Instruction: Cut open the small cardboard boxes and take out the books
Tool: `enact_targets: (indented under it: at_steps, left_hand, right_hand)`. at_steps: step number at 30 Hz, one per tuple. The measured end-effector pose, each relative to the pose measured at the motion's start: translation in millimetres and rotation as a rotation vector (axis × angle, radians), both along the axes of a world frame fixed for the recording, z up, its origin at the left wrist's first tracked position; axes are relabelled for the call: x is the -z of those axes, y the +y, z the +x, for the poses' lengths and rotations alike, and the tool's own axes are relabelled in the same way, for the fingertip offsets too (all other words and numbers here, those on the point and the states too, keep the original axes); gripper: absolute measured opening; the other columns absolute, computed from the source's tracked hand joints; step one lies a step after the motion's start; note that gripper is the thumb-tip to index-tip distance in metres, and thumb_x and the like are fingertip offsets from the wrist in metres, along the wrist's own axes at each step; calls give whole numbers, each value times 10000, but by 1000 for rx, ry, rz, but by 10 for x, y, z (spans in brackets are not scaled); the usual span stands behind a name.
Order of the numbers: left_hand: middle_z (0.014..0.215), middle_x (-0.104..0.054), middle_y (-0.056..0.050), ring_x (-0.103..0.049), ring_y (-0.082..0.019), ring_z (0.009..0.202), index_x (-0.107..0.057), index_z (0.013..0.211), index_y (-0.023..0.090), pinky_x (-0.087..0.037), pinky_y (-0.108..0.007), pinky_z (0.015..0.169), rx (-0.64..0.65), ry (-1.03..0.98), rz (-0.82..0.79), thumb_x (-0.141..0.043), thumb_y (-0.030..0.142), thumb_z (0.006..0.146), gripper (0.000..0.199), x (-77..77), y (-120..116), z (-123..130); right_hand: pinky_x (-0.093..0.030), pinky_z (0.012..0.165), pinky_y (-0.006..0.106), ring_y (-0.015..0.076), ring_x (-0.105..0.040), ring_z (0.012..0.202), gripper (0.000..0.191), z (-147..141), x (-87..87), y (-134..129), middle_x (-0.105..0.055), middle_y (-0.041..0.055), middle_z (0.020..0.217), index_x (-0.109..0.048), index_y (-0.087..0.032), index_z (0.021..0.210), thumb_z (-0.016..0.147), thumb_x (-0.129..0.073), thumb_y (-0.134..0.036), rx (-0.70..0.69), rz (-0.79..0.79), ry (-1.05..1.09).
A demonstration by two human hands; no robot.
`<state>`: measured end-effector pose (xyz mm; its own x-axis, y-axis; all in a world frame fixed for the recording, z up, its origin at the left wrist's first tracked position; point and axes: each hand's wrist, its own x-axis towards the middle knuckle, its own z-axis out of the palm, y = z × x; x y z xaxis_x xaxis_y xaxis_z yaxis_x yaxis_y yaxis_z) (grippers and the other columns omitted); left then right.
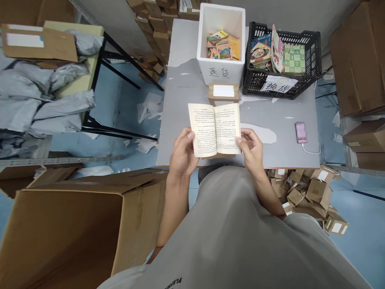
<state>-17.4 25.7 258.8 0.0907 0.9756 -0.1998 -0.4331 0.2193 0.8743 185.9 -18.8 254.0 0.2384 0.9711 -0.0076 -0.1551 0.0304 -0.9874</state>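
An open book [215, 130] with printed pages is held up over the front edge of the grey table [180, 100]. My left hand [184, 152] grips its left edge, thumb on the page. On the right edge, my right hand [251, 147] holds it with the thumb on the front and fingers behind. Just beyond the book lies a small cardboard box [223, 92] with a white label. Behind that stands a white foam box [221, 72] holding several booklets. To its right, a black crate [281, 90] contains books and a green checkered item.
A phone [301, 132] with a cable lies at the table's right. A large open carton [144, 204] stands at the lower left. Grey parcels [57, 96] fill a shelf on the left. Small cartons [315, 192] are heaped on the floor at the right.
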Motion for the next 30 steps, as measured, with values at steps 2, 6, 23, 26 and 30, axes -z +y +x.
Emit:
enact_targets:
  at_steps: [2, 6, 23, 26, 30]
  left_hand:
    - [1087, -826, -82, -793, -330, 1227, -715, 914, 247, -659, -469, 1078, 1, 63, 40, -930, 615, 888, 427, 25, -38, 81]
    - [1473, -749, -130, -628, -337, 1532, -757, 1154, 261, -543, -477, 1254, -21, 231, 148, -922, 659, 899, 501, 195, -52, 211]
    - [1059, -855, -68, -782, -290, 1154, -812, 929, 254, -564, -509, 1179, -14, 433, 283, -997, 577, 808, 391, 443, 172, 12]
    - [1113, -865, -69, -751, -330, 1274, -797, 828, 291, -487, -579, 1261, 7, 530, 427, -928, 523, 894, 274, 309, 169, -17]
    - [1112, -857, -88, -783, -313, 1179, -796, 884, 264, -561, -506, 1165, -37, 504, 349, -947, 474, 867, 259, 257, 123, 20]
  right_hand:
    - [-654, 959, 423, 270, -773, 1072, 473, -43, 69, 34, -806, 68, 1098, -711, -283, 1127, 947, -814, -708, -15, -21, 11]
    - [-641, 904, 379, 238, -756, 986, 496, -89, 268, 121, -791, 57, 1078, -703, -266, 1100, 921, -814, -715, -13, -67, 13]
    - [-542, 1232, 471, 258, -750, 1283, 272, 69, 434, 233, -828, 89, 1232, -790, -263, 1043, 963, -823, -520, -1, 50, -132]
    - [-484, 1291, 513, 271, -705, 1406, 174, 120, 382, 235, -813, 99, 1364, -795, -280, 1008, 1004, -777, -453, -5, 106, -179]
    - [-513, 1251, 499, 273, -732, 1348, 175, 148, 371, 242, -836, 93, 1304, -818, -284, 1055, 1015, -783, -450, 5, 108, -195]
